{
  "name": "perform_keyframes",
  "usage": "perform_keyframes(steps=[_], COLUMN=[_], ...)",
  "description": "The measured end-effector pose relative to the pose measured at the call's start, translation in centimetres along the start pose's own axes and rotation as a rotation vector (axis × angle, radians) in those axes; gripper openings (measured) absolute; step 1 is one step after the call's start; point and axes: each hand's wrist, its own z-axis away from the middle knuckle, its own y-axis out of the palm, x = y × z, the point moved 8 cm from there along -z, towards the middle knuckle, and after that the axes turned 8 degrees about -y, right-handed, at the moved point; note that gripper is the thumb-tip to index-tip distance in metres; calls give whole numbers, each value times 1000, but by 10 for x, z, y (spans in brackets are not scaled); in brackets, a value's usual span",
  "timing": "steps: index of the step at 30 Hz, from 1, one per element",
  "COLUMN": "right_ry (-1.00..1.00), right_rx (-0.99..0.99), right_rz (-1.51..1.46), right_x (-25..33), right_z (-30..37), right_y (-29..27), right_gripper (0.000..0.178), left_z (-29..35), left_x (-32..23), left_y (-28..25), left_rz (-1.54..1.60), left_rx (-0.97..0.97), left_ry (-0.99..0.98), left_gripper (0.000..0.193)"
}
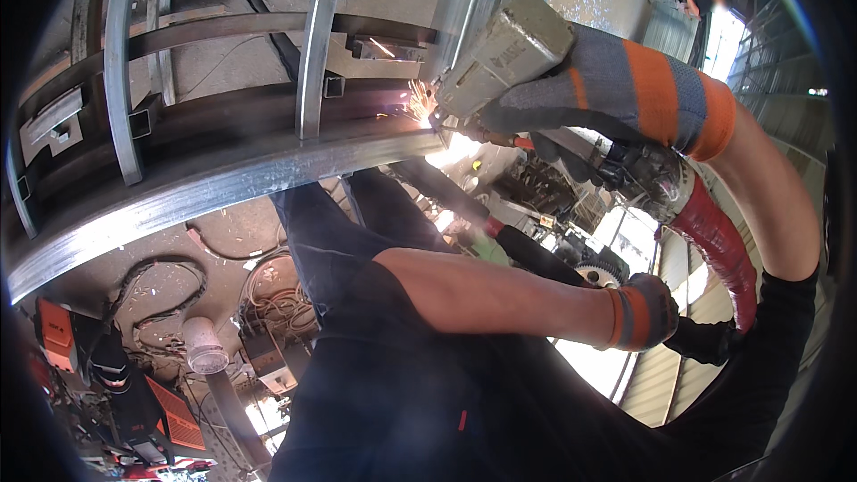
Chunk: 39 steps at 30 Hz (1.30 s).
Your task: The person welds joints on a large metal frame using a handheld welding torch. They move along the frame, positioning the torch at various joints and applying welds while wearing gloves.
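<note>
One welding torch (647, 174) is being gripped right of centre by the gloved right hand (544, 112), fingers curled around it. Sparks (420, 103) are being thrown up beside the right end of a steel rail (214, 192). Nearer, the red-sleeved cable (719, 241) is being approached or touched by the left hand (701, 339); whether its fingers are closing cannot be told.

Floor (223, 223): grey-brown, littered with scraps and looped cables (277, 290); a pale bucket (205, 344) stands there. Wall (665, 388), right: pale, ribbed. Bright light (725, 45) enters at upper right.
</note>
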Motion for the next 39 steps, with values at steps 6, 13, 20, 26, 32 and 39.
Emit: perform_keyframes(steps=[6, 13, 20, 26, 32, 39], right_ry=[-30, 124, -21, -84, -97, -75], right_rx=[-42, -48, 9, 29, 12, -83], right_rz=[30, -60, 75, 170, 154, 142], right_x=[4, 0, 8, 10, 11, 23], right_z=[0, 4, 1, 0, 4, 56], right_y=[-1, 2, 4, 7, 11, 25], right_gripper=[37, 37, 35, 36, 37, 39], left_z=[-3, -5, 3, 6, 4, -26], left_x=[2, 4, 7, 10, 19, 4], left_y=[3, 10, 0, 3, 23, 66], left_rz=[34, 34, 50, 37, 36, -39], left_rx=[-50, -98, -98, -93, -99, -97], left_ry=[-10, -41, -29, -10, -49, -33], left_gripper=[12, 13, 12, 12, 14, 12])
